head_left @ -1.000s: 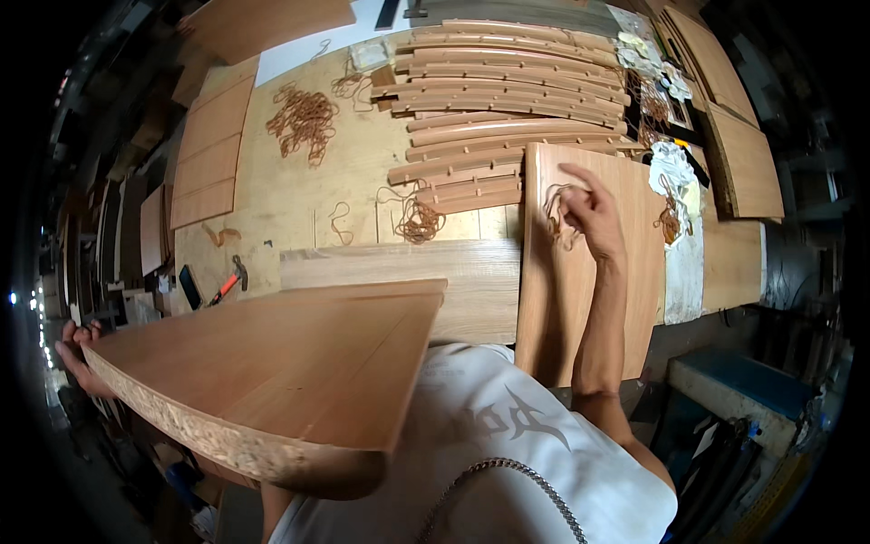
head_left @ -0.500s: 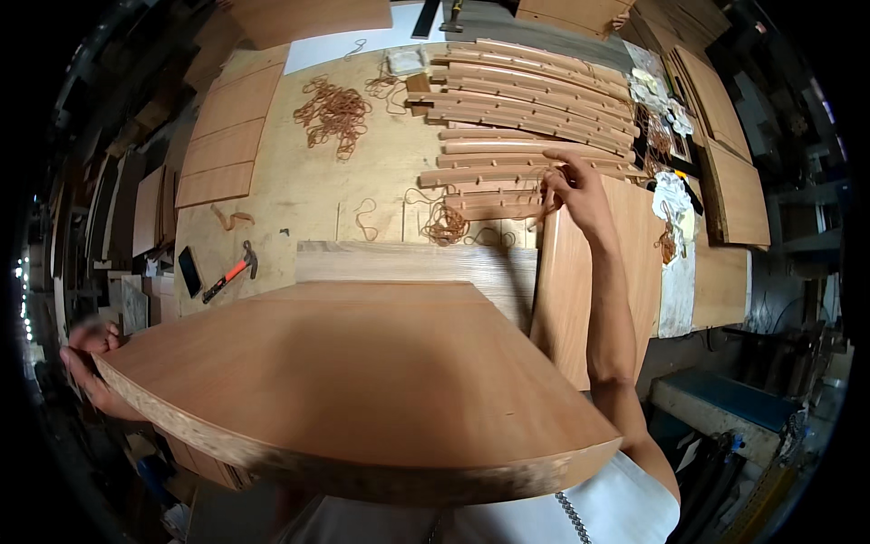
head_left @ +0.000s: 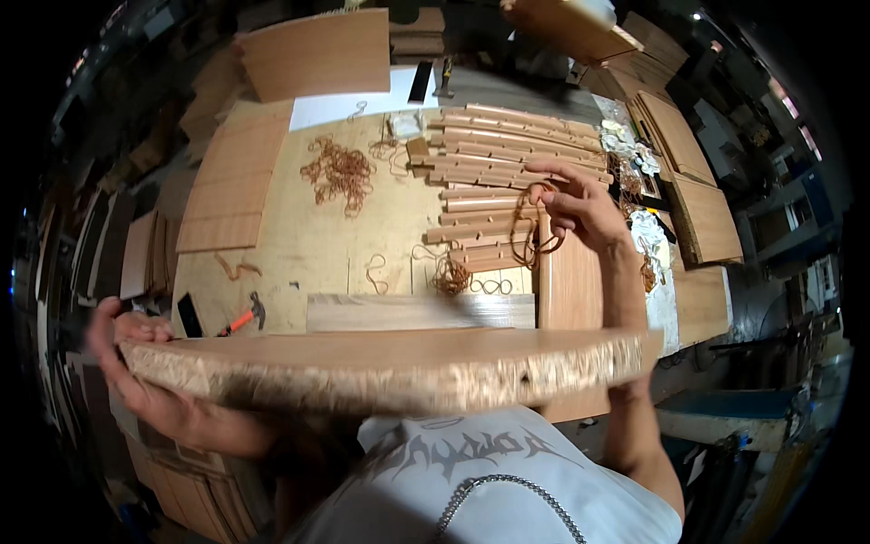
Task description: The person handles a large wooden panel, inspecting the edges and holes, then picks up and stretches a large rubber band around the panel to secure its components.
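A wood-faced particleboard panel (head_left: 390, 374) is held up close to my chest, its rough chip edge turned towards me. At its left end my left hand (head_left: 136, 349) is wrapped round the corner. My right hand (head_left: 584, 210) is raised over the right side of the bench, fingers curled, with brown rubber bands (head_left: 521, 238) looped on them and hanging down. The panel also rests near my right forearm; whether they touch is hidden. Below and beyond the right hand lie several long wooden strips with small pegs (head_left: 507, 152).
A heap of brown rubber bands (head_left: 338, 172) lies on the bench. At left are a hammer (head_left: 243, 319), a dark phone (head_left: 188, 315) and flat panels (head_left: 231, 186). Another smooth board (head_left: 571, 276) stands right of the strips. Across the bench, a panel (head_left: 571, 32) is tilted up.
The panel has tipped, so its chip edge now faces up at me. My right hand has lifted from the strips, bringing rubber bands with it. My left hand still grips the panel.
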`<act>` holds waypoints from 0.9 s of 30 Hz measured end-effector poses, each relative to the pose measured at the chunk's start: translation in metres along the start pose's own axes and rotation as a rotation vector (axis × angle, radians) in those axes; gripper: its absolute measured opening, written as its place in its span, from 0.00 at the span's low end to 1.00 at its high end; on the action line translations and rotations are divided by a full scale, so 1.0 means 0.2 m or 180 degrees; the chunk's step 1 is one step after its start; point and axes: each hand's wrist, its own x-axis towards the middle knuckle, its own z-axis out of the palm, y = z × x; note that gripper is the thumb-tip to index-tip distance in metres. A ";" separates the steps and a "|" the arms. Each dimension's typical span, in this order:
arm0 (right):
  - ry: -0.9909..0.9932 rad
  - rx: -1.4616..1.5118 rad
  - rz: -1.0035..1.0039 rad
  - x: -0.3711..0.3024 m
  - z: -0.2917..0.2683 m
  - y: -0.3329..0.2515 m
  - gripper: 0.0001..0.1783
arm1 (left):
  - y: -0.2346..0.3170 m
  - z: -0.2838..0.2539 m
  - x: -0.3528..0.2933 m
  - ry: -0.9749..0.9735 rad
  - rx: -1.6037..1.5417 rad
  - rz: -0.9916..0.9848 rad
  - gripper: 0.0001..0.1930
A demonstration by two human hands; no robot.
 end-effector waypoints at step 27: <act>-0.2867 -0.3140 -0.2610 0.37 1.96 -0.70 0.21 | -0.42 -0.17 0.11 0.0229 -0.1298 -0.0106 0.31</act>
